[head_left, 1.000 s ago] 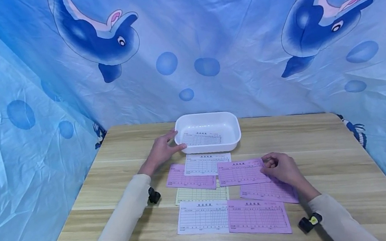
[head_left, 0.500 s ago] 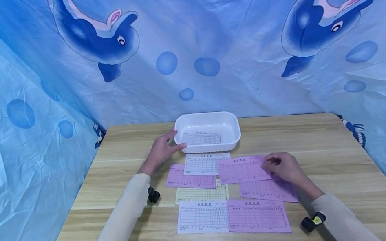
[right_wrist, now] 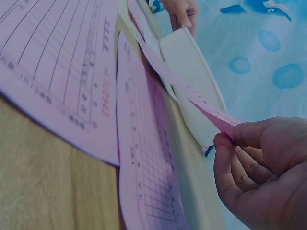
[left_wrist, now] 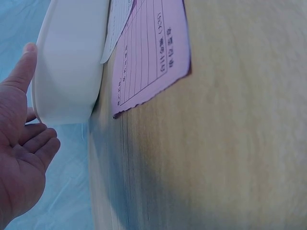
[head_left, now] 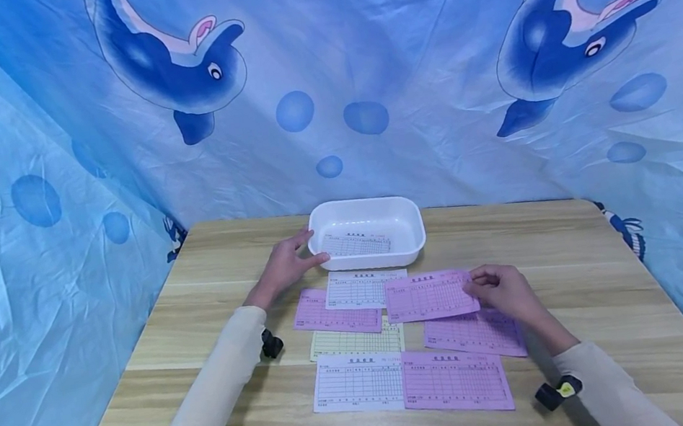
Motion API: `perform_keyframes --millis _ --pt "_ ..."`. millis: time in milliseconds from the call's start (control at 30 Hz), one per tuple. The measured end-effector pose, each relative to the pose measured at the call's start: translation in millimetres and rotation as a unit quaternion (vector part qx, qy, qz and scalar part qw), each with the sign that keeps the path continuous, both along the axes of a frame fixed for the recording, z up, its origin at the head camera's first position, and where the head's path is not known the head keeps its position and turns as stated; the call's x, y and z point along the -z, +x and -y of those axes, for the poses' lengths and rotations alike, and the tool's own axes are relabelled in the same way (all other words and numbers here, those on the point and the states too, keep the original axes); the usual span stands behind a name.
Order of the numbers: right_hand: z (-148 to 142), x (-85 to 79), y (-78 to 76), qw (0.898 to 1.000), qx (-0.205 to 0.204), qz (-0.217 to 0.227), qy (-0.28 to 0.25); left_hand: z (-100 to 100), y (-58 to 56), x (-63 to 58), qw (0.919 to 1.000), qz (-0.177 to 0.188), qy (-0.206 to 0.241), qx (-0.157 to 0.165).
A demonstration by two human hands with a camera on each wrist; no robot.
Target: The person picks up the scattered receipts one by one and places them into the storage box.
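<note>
My left hand grips the left corner of a white plastic tub, thumb at the front rim and fingers at its left side; the left wrist view shows the outer wall. A printed white form slip lies inside the tub. Between thumb and index finger, my right hand pinches the right edge of a pink form slip. In the right wrist view this slip is seen nearly edge-on, raised above another pink slip on the table. Its left part overlaps a white slip.
A pink slip, a pale green slip, a white slip and another pink slip overlap on the wooden table. A blue dolphin-print cloth hangs behind and beside the table.
My right hand has lifted the pinched pink slip slightly and shifted it a little away from me, baring more of the pink slip below. My left hand and the tub have hardly moved.
</note>
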State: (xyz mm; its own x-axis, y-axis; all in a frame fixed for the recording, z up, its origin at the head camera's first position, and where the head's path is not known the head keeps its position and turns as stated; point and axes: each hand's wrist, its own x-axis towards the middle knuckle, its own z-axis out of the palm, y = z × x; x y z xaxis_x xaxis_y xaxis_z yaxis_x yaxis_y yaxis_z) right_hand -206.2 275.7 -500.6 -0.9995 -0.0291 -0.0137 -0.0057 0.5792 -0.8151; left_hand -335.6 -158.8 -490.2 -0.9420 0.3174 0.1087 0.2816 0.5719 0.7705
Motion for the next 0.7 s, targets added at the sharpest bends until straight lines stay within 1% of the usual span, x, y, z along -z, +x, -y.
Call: perform_keyframes --millis 233,367,567,700 --pt "-1 -7.0 0.8 1.000 0.000 0.001 -0.017 0 -1.1 1.2 1.0000 -0.001 0.001 -0.001" --pt "0 -11.7 1.3 0.999 -0.001 -0.002 -0.036 1 -0.4 1.2 1.0000 -0.004 -0.002 0.001" --pt "3 -21.9 0.5 0.998 -0.003 -0.002 -0.064 1 0.5 1.1 1.0000 -0.007 -0.007 0.002" --pt "4 -28.5 -2.0 0.997 0.000 0.002 -0.072 0 0.5 1.0 1.0000 -0.007 -0.007 0.001"
